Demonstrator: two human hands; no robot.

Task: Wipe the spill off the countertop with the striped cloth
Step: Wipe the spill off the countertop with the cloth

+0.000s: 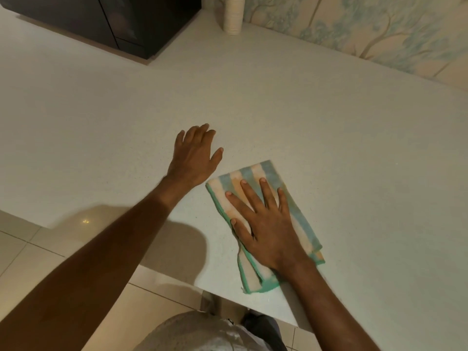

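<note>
Right hand (271, 224) flat on striped cloth (266, 173); fingers splayed.

Your right hand (268, 224) lies flat, palm down, fingers (249, 196) spread and straight, forearm running back toward the lower right. Your left hand (195, 158) reaches further forward, palm down, fingers loosely together, thumb out; it seems to rest lightly rather than press.
</note>
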